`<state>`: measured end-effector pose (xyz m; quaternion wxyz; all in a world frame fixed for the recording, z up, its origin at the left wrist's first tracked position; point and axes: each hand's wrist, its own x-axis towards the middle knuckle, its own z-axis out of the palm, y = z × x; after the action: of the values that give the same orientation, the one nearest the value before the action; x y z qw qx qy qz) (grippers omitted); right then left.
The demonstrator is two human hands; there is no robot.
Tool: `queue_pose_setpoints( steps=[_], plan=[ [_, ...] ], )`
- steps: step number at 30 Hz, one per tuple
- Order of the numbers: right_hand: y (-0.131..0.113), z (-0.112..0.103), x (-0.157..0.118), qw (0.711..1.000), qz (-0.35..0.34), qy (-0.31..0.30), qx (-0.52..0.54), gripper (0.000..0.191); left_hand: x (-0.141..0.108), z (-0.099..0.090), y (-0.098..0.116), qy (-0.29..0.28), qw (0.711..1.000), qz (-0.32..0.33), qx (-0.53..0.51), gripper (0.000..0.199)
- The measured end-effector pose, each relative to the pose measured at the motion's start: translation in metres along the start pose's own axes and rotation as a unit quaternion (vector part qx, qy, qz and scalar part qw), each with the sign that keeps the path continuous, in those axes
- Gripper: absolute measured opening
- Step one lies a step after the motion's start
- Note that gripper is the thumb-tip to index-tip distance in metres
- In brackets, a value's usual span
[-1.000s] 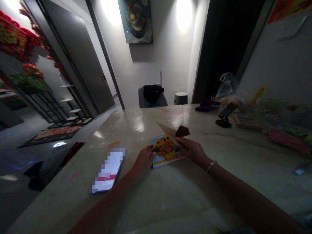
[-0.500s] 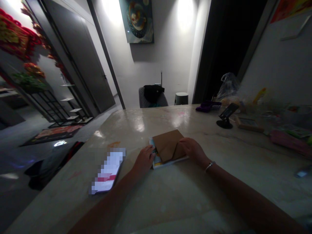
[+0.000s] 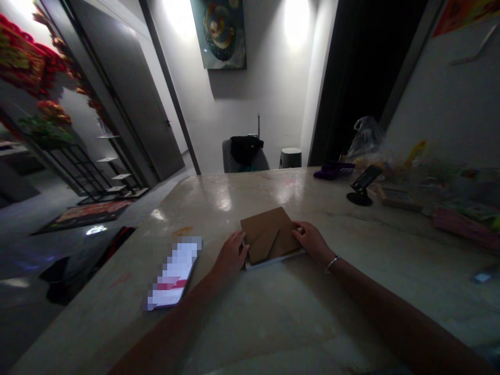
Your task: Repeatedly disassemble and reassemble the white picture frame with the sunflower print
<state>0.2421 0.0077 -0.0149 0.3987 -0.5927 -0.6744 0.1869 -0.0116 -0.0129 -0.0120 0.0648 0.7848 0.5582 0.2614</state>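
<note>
A brown card or envelope [image 3: 263, 237] with a dark diagonal line across it lies over a white-edged flat item [image 3: 275, 261] on the marble table [image 3: 250, 323]. My left hand [image 3: 231, 253] is at the left edge of the stack, its fingers bent against that side. On the right edge rests my right hand [image 3: 311, 240], thumb and fingers closed around the side of the brown piece. A bracelet circles the right wrist. How far the fingers reach beneath the stack is hidden.
A phone with a blurred screen [image 3: 174, 273] lies left of my left forearm. Toward the back right are a black phone stand [image 3: 363, 187], a purple item [image 3: 332, 171], a wooden frame [image 3: 400, 199] and a pink pouch [image 3: 464, 226]. A chair [image 3: 245, 154] stands behind the table.
The brown piece has shifted slightly left and now covers the colourful surface at the left of the item below. My right hand has moved from on top of it to its right edge.
</note>
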Motion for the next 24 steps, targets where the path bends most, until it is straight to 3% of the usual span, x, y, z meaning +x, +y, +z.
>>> queue_pose_setpoints(
  steps=[4, 12, 24],
  plan=[
    [-0.0053, -0.0010, -0.0025, 0.999, 0.010, 0.007, 0.037, 0.031, 0.0001, -0.0006, 0.0003, 0.001, 1.000, 0.004, 0.006, 0.037],
    [-0.0032, 0.0000, -0.0003, 0.967, 0.115, -0.033, 0.224, 0.042, 0.0010, -0.0059, 0.0039, -0.013, 1.000, -0.012, 0.002, 0.036],
    [-0.0022, -0.0036, -0.0002, 0.930, 0.161, -0.074, 0.321, 0.043, 0.0026, -0.0039, 0.0026, -0.028, 1.000, -0.002, 0.010, 0.036]
  ],
)
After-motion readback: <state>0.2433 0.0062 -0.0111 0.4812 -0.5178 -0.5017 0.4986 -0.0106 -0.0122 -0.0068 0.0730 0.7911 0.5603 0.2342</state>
